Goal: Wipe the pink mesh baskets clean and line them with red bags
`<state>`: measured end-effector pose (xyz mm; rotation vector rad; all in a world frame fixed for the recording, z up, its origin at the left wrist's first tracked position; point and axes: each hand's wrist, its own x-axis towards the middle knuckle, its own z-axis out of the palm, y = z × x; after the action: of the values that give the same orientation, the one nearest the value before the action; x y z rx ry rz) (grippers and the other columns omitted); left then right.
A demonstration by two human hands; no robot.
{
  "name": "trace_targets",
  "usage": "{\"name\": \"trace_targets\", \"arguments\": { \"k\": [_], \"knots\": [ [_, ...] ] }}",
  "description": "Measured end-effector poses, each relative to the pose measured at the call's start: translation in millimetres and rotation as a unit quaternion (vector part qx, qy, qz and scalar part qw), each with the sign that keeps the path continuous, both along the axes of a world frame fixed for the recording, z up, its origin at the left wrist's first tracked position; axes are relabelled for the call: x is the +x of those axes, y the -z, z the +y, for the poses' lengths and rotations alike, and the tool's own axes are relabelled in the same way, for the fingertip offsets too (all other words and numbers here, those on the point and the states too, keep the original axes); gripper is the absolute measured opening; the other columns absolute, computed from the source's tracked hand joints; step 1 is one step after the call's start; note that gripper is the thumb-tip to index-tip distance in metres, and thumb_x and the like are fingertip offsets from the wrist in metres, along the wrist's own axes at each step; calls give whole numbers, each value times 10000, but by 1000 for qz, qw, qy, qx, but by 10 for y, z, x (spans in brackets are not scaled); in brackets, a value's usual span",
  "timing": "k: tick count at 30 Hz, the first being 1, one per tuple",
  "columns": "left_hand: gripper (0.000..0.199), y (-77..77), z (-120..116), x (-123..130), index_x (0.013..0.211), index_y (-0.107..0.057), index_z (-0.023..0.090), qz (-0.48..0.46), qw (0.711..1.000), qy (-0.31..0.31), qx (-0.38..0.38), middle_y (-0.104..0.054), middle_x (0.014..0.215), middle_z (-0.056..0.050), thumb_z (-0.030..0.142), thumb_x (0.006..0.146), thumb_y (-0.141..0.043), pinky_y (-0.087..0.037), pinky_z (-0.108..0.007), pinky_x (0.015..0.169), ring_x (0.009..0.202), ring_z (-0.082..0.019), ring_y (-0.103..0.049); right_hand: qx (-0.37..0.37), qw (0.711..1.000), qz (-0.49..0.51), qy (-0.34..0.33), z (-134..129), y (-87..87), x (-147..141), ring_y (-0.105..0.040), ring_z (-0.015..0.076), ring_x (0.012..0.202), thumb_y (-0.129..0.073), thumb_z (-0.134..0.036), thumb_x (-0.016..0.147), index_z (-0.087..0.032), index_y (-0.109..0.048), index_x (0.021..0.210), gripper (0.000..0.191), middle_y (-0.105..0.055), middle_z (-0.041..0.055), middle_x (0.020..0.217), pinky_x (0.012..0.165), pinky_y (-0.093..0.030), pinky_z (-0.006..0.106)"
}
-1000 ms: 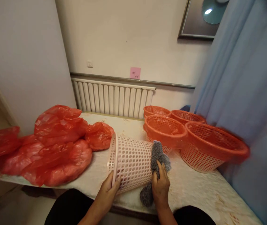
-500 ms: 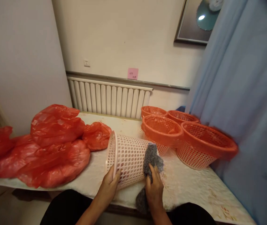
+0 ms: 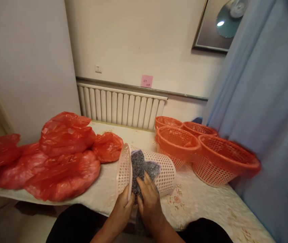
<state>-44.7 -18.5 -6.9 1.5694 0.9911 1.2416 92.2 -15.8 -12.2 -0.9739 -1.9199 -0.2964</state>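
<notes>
A pale pink perforated plastic basket [image 3: 165, 172] lies on its side on the table, its mouth facing left. My left hand [image 3: 123, 206] is closed on the basket's rim, with the thumb on the outside. Pressed against the basket's side near the rim is a grey cloth [image 3: 138, 168], gripped by my right hand [image 3: 149, 202]. Part of the cloth hangs down below my right hand. The two hands are close together, almost touching.
Several baskets lined with red plastic bags, among them a front one [image 3: 213, 165], stand at the right beside a blue curtain [image 3: 262, 101]. Filled red plastic bags [image 3: 62, 172] lie on the left of the table [image 3: 197, 212]. A radiator [image 3: 121, 104] runs along the wall behind.
My right hand has moved left with the grey cloth, from the basket's base end to near its rim. My left hand still holds the rim. The view has shifted slightly.
</notes>
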Motion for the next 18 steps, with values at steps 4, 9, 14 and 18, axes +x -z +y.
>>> {"name": "trace_targets", "arguments": {
  "k": [4, 9, 14, 18],
  "knots": [
    [452, 67, -52, 4, 1288, -534, 138, 18, 1000, -1, -6, -587, 1340, -138, 397, 938, -410, -363, -427, 1107, 1261, -273, -520, -36, 999, 1, -8, 161, -252, 41, -343, 263, 1380, -450, -29, 771, -120, -479, 1355, 592, -432, 172, 1440, 1078, -398, 480],
    [457, 105, -95, -27, 1244, -573, 135, 59, 998, -14, 3, -628, 1287, -147, 422, 922, -422, -383, -421, 1089, 1216, -287, -558, -66, 997, 33, 23, 489, -336, 280, -429, 249, 1326, -438, -26, 750, -128, -541, 1302, 570, -530, 155, 1358, 1088, -391, 465],
    [455, 171, -103, -50, 1229, -583, 143, 79, 997, -21, -1, -630, 1287, -134, 429, 916, -417, -341, -423, 1115, 1264, -283, -513, -98, 985, 83, 116, 747, -132, 817, -535, 265, 1221, -429, -91, 773, -120, -597, 1234, 491, -606, 153, 1260, 1045, -428, 478],
    [437, 228, -94, -55, 1205, -603, 160, 65, 998, -24, -10, -641, 1272, -122, 433, 903, -443, -345, -430, 1111, 1235, -287, -535, -120, 966, 132, 188, 767, 11, 1135, -577, 280, 1148, -405, -119, 788, -82, -599, 1212, 468, -622, 176, 1218, 999, -454, 494]
  ]
}}
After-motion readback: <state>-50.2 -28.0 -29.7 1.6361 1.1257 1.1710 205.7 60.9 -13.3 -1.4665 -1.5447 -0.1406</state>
